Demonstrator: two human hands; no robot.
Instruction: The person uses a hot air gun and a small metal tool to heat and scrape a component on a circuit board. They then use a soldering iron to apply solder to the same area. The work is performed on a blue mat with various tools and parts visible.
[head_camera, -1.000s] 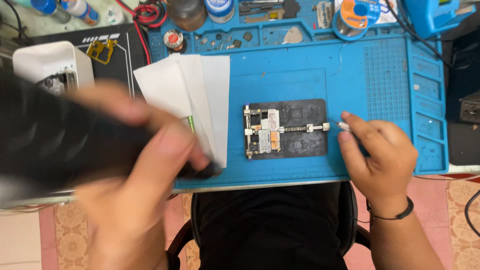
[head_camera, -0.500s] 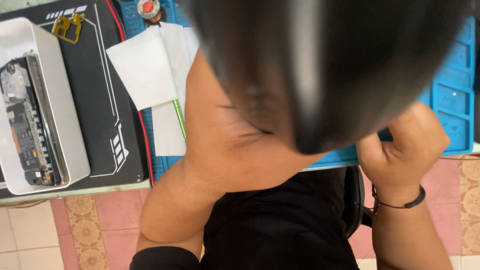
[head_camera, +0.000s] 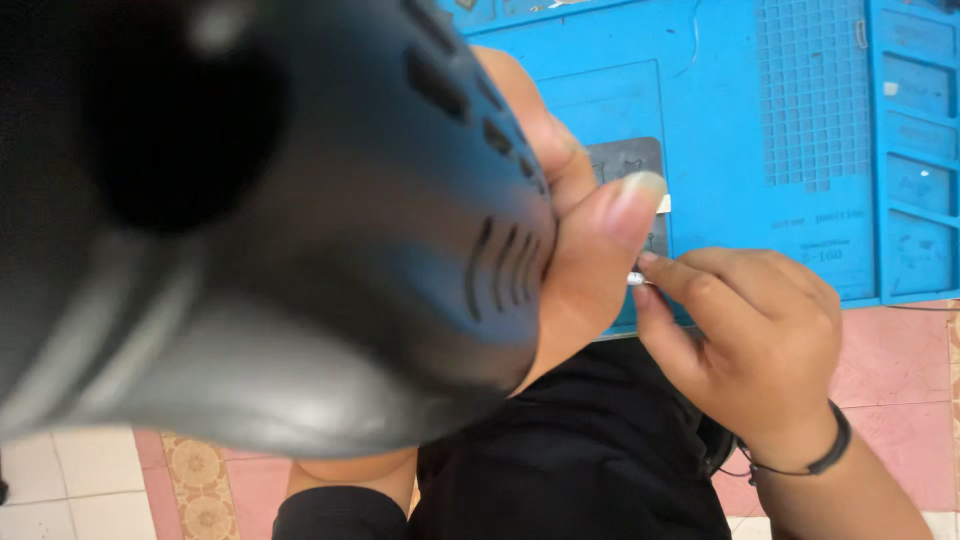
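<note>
A big black tool body (head_camera: 280, 220) with vent slots fills most of the view, very close to the camera. My left hand (head_camera: 580, 240) grips its side, thumb pressed along it. My right hand (head_camera: 750, 340) rests at the front edge of the blue work mat (head_camera: 720, 120), its fingertips pinching a small white part (head_camera: 636, 278). A dark board holder (head_camera: 625, 165) on the mat is mostly hidden behind my left hand.
The mat has a raised grid patch and small compartments (head_camera: 915, 150) along its right side. Below the table edge are my black trousers (head_camera: 580, 460) and pink floor tiles (head_camera: 890, 360).
The black tool has come nearer the camera and now covers the left half of the view. The white papers and grey tray on the left are out of sight. My right hand stays near the mat's front edge.
</note>
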